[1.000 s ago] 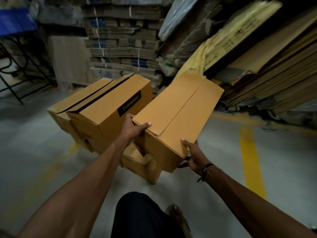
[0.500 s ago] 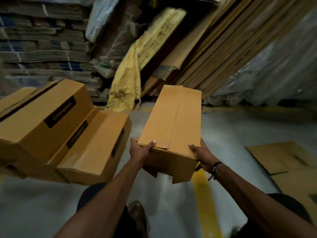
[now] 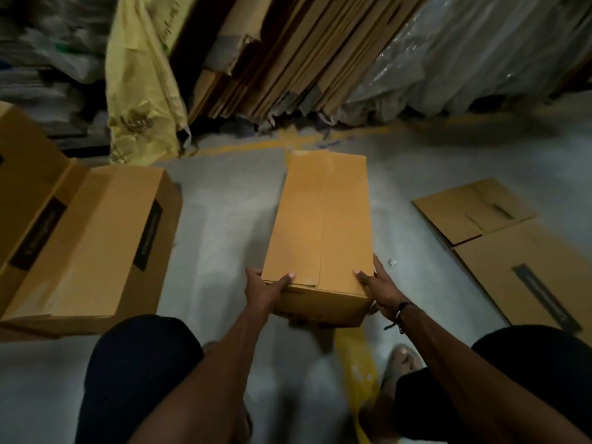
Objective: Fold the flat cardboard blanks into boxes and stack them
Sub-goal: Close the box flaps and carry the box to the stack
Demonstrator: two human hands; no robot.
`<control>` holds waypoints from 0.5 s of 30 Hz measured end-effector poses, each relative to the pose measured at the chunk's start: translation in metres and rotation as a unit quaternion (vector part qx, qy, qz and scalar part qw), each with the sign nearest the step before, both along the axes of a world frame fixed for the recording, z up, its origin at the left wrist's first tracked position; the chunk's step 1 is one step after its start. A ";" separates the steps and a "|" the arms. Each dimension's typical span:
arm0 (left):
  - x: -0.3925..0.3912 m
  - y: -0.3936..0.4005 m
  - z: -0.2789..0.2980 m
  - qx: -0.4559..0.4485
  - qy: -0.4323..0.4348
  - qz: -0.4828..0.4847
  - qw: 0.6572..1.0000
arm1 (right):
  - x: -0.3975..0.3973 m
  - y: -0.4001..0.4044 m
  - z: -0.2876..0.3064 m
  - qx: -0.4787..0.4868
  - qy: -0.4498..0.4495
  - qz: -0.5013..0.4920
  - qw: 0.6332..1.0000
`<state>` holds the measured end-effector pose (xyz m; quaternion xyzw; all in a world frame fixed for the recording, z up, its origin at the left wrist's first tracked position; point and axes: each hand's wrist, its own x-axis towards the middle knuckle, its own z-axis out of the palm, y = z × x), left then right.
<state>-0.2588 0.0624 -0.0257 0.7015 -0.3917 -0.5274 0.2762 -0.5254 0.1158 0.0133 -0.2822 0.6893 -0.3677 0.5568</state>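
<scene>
While 2 hands grip its near end, the box [image 3: 320, 225] lies beyond the fingers [image 3: 363, 277].

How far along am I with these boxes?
Done: folded boxes sit on the left. In hand: the left hand and right hand grip another folded box, not yet stacked. Left: flat blanks lie on the floor, right.
</scene>
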 end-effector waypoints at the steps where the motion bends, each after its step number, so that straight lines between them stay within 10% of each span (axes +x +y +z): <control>1: -0.001 0.001 -0.005 0.011 -0.008 -0.017 1.000 | -0.003 0.001 -0.005 0.005 0.005 0.004 1.000; 15: -0.045 0.030 -0.030 0.057 -0.263 -0.186 0.945 | 0.000 0.008 -0.075 0.117 0.241 0.068 0.961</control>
